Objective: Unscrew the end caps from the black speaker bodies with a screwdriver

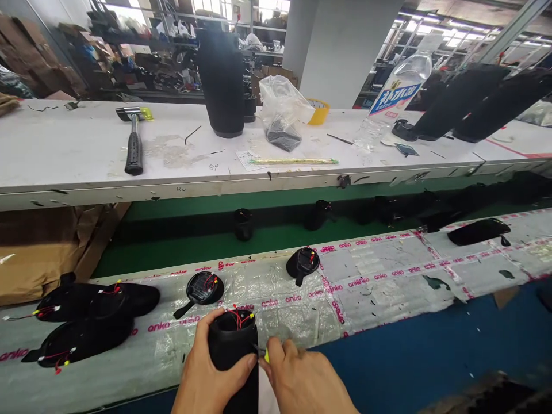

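Note:
My left hand (211,368) is wrapped round a black tube-shaped housing (233,351), thumb across its front. Red wires with small yellow and red connectors (238,319) stick out of the housing's open top. My right hand (297,368) is closed on a small yellow-handled tool (267,355). The tool's thin metal tip touches or nearly touches the housing's right side below the rim; its exact kind is mostly hidden by my fingers. Just behind the housing stands another black housing (204,287) with red wires, a black strap hanging from it.
Several wired black housings (86,339) lie at the left on the taped bench (276,322); one more (303,263) stands right of centre. On the white shelf (181,155) are a hammer (134,141), a tall black cylinder (221,86), a plastic bag (282,109) and a water bottle (397,92).

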Demonstrator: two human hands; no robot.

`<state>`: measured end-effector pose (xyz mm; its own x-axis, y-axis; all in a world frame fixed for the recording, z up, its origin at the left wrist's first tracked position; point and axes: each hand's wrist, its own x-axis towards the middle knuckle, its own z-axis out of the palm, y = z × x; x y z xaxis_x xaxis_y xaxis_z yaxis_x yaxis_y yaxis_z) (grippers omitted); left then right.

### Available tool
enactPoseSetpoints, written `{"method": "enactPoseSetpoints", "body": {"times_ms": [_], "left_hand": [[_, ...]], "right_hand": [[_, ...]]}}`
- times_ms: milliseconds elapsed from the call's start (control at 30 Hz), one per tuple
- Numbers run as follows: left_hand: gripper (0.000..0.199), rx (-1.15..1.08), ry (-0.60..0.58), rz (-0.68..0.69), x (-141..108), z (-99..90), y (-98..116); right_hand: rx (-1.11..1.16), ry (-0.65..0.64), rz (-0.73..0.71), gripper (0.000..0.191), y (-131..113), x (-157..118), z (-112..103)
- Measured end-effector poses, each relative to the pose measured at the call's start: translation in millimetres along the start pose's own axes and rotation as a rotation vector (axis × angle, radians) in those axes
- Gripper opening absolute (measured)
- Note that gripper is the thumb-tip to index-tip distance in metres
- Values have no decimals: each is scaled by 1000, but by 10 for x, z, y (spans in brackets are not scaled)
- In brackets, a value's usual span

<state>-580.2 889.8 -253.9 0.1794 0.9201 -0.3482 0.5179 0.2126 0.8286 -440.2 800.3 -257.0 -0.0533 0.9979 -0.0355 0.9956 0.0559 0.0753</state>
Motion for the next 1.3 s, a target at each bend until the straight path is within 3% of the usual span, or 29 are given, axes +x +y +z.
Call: {"method": "enactPoseSetpoints", "body": {"times_ms": [200, 300, 467, 567, 667, 1000, 1300], "left_hand": [[66, -4, 21, 32, 22, -37, -40], [67, -54, -36, 28, 42, -77, -54], [80, -406, -307, -121, 84, -125, -83], [80, -477, -370, -133, 123, -130, -141], [80, -498, -409, -121, 155, -121, -187], [80, -420, -442, -56, 138, -92, -121], [82, -371, -366, -27, 140, -52, -69]], "right_hand": [[10, -177, 6, 12, -75, 110, -99], [84, -210, -23, 8, -47, 165, -112], [323, -48, 0, 11, 111, 75, -102], [358, 21, 43, 13, 219, -1, -94], [273, -19, 16, 18, 281, 10, -89], [72, -52, -61, 19, 291, 73, -162], [69, -35, -77, 26, 352, 33, -127]]}}
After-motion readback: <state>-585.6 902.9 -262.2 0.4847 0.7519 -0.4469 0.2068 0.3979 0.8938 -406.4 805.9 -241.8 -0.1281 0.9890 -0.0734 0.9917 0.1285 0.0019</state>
